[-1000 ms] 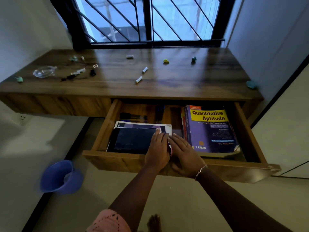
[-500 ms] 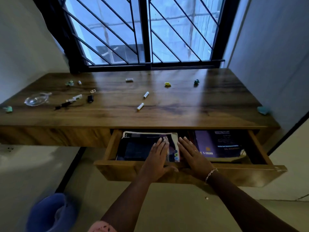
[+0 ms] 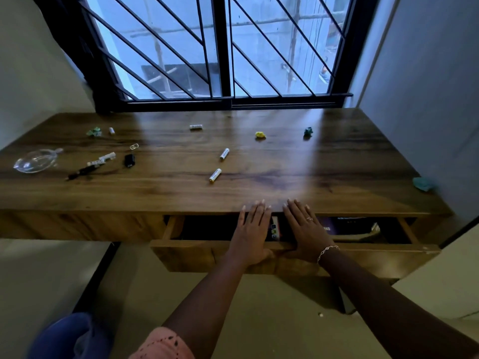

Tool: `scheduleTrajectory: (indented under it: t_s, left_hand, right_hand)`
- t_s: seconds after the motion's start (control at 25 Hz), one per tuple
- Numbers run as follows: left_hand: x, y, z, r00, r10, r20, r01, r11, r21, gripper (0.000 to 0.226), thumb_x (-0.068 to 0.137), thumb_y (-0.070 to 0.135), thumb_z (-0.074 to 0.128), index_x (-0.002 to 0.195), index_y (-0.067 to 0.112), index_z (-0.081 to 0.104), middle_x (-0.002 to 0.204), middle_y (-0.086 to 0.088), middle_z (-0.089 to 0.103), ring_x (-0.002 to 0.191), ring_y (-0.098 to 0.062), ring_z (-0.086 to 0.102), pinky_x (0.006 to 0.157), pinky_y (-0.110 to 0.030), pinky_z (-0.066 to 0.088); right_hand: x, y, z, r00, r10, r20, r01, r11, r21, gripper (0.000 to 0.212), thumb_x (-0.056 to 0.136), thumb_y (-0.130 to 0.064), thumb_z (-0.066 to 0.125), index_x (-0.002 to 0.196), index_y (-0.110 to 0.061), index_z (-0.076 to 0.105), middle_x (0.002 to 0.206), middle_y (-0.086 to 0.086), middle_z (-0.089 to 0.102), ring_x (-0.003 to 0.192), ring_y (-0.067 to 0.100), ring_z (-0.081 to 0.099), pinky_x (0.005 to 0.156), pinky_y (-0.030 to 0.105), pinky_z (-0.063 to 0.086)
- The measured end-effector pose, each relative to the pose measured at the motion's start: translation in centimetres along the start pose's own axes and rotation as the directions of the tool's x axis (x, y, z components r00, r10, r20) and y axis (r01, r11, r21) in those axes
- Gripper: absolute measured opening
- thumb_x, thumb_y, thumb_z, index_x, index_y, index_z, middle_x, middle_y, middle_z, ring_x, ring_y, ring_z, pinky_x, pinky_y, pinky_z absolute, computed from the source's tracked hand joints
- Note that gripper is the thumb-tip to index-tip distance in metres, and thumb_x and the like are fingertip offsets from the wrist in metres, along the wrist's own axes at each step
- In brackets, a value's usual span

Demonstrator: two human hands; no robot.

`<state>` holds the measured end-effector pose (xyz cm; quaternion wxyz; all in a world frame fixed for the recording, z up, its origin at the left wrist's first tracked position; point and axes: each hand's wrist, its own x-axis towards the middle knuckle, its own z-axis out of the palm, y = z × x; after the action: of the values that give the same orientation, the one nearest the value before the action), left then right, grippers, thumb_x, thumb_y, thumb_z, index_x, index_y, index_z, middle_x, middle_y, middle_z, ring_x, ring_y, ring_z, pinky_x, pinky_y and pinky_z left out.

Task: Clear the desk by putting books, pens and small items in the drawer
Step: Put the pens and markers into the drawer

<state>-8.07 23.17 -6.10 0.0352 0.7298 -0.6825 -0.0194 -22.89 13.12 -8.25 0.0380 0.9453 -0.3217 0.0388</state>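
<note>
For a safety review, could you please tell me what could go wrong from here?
The left hand and right hand lie flat across the open drawer, fingertips at the desk edge; pushing it in could pinch them. Several batteries and small items lie on the desk, so shutting now may leave the task unfinished.

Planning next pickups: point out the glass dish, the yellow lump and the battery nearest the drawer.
glass dish [image 3: 35, 161], head view, bowl centre
yellow lump [image 3: 260, 135], head view, its middle
nearest battery [image 3: 215, 175], head view, mid-body

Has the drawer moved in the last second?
Yes. The drawer has slid inward under the desk; against the desk's front edge, only a narrow strip of its books shows now.
</note>
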Motion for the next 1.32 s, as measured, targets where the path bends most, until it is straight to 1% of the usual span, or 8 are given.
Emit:
scheduleTrajectory:
  t_s: [0.28,0.52,0.68,0.8,1.0,1.16,1.24,1.32]
  left_hand:
    - [3.2,-0.7,-0.9,0.994,-0.105,0.042,0.103,0.994,0.044,0.091,0.082,0.045,0.06,0.149,0.014,0.006,0.156,-0.008,0.005,0.144,-0.028,0.0,0.115,-0.05,-0.003]
    - [5.6,-0.8,-1.1,0.99,-0.136,-0.044,0.14,0.986,0.097,0.075,0.084,0.037,0.058,0.145,0.017,0.019,0.151,-0.009,0.021,0.138,-0.03,0.02,0.111,-0.054,0.018]
    - [6.2,-1.0,-0.8,0.99,-0.127,-0.062,0.135,0.979,0.154,0.073,0.08,0.039,0.064,0.141,0.017,0.031,0.145,-0.009,0.033,0.131,-0.029,0.034,0.104,-0.054,0.03]
    - [5.8,-1.1,-0.2,0.985,-0.13,-0.111,0.15,0.969,0.196,0.082,0.046,0.05,0.083,0.118,0.02,0.059,0.118,-0.005,0.062,0.104,-0.024,0.06,0.082,-0.048,0.051]
    - [6.0,-1.1,0.5,0.981,-0.125,-0.146,0.147,0.978,0.15,0.094,0.042,0.052,0.081,0.121,0.018,0.042,0.12,-0.005,0.063,0.107,-0.024,0.061,0.085,-0.047,0.052]
    - [5.9,-1.4,0.5,0.992,-0.116,-0.055,0.121,0.987,0.101,0.097,0.046,0.056,0.074,0.128,0.018,0.04,0.128,-0.007,0.06,0.115,-0.024,0.059,0.086,-0.049,0.052]
    - [5.7,-1.7,0.2,0.991,-0.134,-0.03,0.135,0.989,0.055,0.085,0.059,0.06,0.058,0.131,0.018,0.041,0.131,-0.006,0.058,0.118,-0.024,0.058,0.085,-0.05,0.053]
    - [5.4,-2.4,-0.1,0.991,-0.136,-0.004,0.136,0.991,0.009,0.077,0.073,0.06,0.036,0.137,0.017,0.039,0.14,-0.008,0.049,0.128,-0.025,0.048,0.096,-0.053,0.045]
  right_hand:
    - [3.1,0.9,-0.7,0.999,-0.024,-0.038,0.023,0.999,-0.041,0.099,0.028,-0.069,0.076,0.108,-0.017,0.052,0.109,0.013,0.061,0.098,0.034,0.062,0.082,0.047,0.052]
    - [5.7,1.4,-1.2,1.0,-0.03,0.01,0.03,0.999,-0.025,0.081,0.032,-0.056,0.083,0.096,-0.013,0.058,0.097,0.014,0.061,0.089,0.035,0.063,0.077,0.043,0.054]
    - [6.8,1.7,-0.9,0.998,-0.061,-0.001,0.061,0.996,-0.067,0.095,0.036,-0.057,0.082,0.114,-0.008,0.06,0.119,0.019,0.061,0.109,0.037,0.06,0.088,0.049,0.049]
    - [6.6,1.4,-0.8,0.998,-0.066,0.001,0.066,0.995,-0.07,0.1,0.042,-0.065,0.076,0.123,-0.01,0.056,0.127,0.018,0.058,0.114,0.033,0.058,0.091,0.046,0.048]
    - [6.8,1.6,-0.7,0.999,-0.046,0.026,0.047,0.998,-0.049,0.093,0.055,-0.071,0.061,0.126,-0.011,0.053,0.128,0.018,0.057,0.115,0.032,0.058,0.098,0.044,0.04]
    - [6.9,1.7,-1.1,0.991,-0.019,0.133,0.016,1.0,0.021,0.09,0.058,-0.069,0.032,0.125,-0.011,0.048,0.125,0.017,0.059,0.111,0.033,0.06,0.087,0.047,0.049]
    - [7.0,1.8,-1.3,0.982,-0.012,0.189,0.002,0.999,0.051,0.092,0.054,-0.069,0.03,0.124,-0.011,0.045,0.123,0.019,0.06,0.108,0.034,0.062,0.082,0.05,0.05]
    - [7.4,1.8,-1.8,0.986,-0.023,0.163,0.013,0.998,0.06,0.099,0.054,-0.071,0.028,0.128,-0.008,0.046,0.13,0.022,0.054,0.114,0.038,0.057,0.087,0.053,0.047]
